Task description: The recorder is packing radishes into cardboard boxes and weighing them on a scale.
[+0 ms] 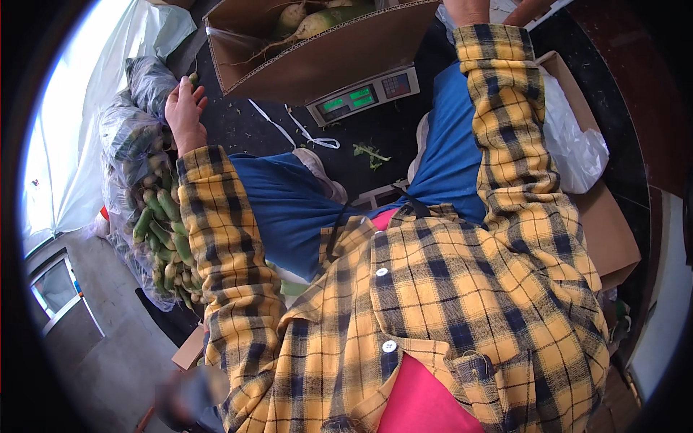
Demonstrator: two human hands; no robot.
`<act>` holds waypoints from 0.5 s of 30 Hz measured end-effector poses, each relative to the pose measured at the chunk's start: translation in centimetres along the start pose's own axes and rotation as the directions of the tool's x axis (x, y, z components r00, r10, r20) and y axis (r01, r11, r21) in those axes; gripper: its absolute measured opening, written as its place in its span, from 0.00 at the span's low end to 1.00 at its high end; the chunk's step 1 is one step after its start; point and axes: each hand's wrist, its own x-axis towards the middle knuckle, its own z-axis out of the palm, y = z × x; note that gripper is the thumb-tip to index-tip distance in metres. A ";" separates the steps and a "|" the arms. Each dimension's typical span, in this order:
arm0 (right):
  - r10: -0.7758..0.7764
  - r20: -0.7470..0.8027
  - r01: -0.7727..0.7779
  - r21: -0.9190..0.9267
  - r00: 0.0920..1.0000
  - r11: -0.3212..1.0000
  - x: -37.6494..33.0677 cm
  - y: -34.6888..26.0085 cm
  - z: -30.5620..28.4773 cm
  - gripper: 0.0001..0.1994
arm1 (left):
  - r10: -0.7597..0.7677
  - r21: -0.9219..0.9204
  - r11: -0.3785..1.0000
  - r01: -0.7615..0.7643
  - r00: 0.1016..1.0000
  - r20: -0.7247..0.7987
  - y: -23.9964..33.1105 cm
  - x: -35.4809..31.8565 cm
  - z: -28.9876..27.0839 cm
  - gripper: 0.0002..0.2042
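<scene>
Carton (pixel 325 65) partly hides scale (pixel 364 99); radishes (pixel 168 206) near left hand (pixel 186 115).

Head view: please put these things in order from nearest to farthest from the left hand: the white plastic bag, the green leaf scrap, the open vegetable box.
From the left hand:
1. Open vegetable box: just to its right.
2. Green leaf scrap: farther right, lower in the picture.
3. White plastic bag: far right, beyond the right sleeve.

The left hand (pixel 186 112) is beside piled green radishes (pixel 167 206). A cardboard box (pixel 325 68) of large radishes (pixel 326 22) sits on a digital scale (pixel 362 101); the right hand (pixel 468 10) is partly cut off.
</scene>
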 end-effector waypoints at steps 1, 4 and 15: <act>-0.018 0.004 0.018 0.023 1.000 1.000 0.0 0.1 0.3 0.13 | 0.003 0.023 1.000 -0.003 1.000 0.006 -0.1 0.1 0.1 0.17; -0.037 0.022 0.037 -0.005 0.999 0.999 -0.2 0.2 0.8 0.12 | 0.011 0.046 0.999 -0.012 1.000 0.016 -0.6 0.3 0.2 0.17; -0.114 0.013 0.114 -0.068 0.993 0.991 -0.2 -0.8 1.1 0.11 | 0.026 0.101 0.994 -0.029 0.999 0.037 -0.9 0.8 0.3 0.20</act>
